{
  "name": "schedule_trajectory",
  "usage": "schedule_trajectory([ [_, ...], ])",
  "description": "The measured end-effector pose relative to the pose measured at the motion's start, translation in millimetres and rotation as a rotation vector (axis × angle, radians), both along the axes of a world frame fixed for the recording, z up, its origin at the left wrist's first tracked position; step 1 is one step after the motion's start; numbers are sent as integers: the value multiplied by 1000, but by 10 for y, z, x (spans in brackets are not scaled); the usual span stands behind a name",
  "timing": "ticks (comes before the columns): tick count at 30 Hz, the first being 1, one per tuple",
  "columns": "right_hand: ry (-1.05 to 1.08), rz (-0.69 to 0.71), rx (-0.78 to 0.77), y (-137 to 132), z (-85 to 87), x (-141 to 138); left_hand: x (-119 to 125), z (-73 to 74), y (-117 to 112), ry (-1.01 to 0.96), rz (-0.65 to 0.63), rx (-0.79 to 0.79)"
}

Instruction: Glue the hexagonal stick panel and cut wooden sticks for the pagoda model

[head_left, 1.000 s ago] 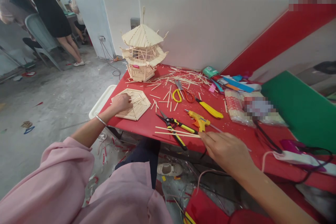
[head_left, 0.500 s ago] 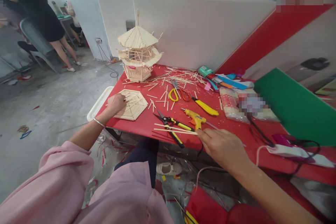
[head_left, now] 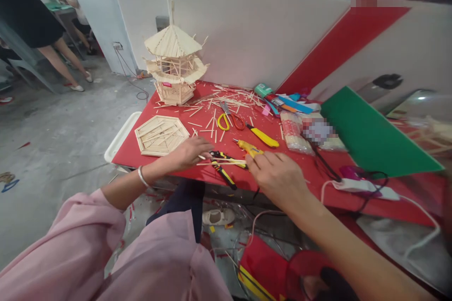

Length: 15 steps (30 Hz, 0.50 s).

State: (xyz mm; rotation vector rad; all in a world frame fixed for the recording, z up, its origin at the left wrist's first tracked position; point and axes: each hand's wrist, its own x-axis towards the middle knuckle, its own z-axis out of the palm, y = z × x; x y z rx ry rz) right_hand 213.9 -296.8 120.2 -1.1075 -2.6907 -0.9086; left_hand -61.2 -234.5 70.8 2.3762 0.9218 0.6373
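Note:
My right hand [head_left: 277,176] is closed around several thin wooden sticks [head_left: 226,163], which point left above the table's front edge. My left hand [head_left: 190,153] has its fingers pinched at the far end of these sticks, and a short pale stick end shows under the fingertips. Left of it lies a flat octagonal panel [head_left: 160,134] of wooden sticks. Beneath the held sticks are black-and-yellow pliers [head_left: 224,176], partly covered. A yellow glue gun [head_left: 249,147] lies just beyond my right hand, which hides its handle.
A wooden-stick pagoda model [head_left: 174,66] stands at the back left of the red table [head_left: 123,153]. Scissors [head_left: 229,120], a yellow-handled cutter [head_left: 263,136], loose sticks, bundled sticks [head_left: 294,131], a green board [head_left: 374,141] and a power strip [head_left: 367,190] lie rightward. Another person's legs [head_left: 61,61] are behind left.
My left hand has moved right, off the octagonal panel, to the end of the sticks in my right hand. The whole view has shifted slightly.

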Motion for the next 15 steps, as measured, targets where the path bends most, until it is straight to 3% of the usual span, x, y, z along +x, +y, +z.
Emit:
schedule_trajectory([
  [2,25,-5,14,-1,85,-106,252,-48,-17,-94,-162,-179],
  [4,46,-2,-11,1,162,-176,419,-119,-7,-146,-242,-329],
  [7,194,4,-80,35,239,-220,501,-228,35,-272,-174,-394],
  [9,454,-55,-160,94,243,-239,482,-292,67,-392,-103,-410],
  [12,884,-145,-455,236,168,-304,453,-395,111,-519,-60,-466],
  [15,1044,-81,-800,377,38,-427,481,-538,149,-577,-24,-552],
])
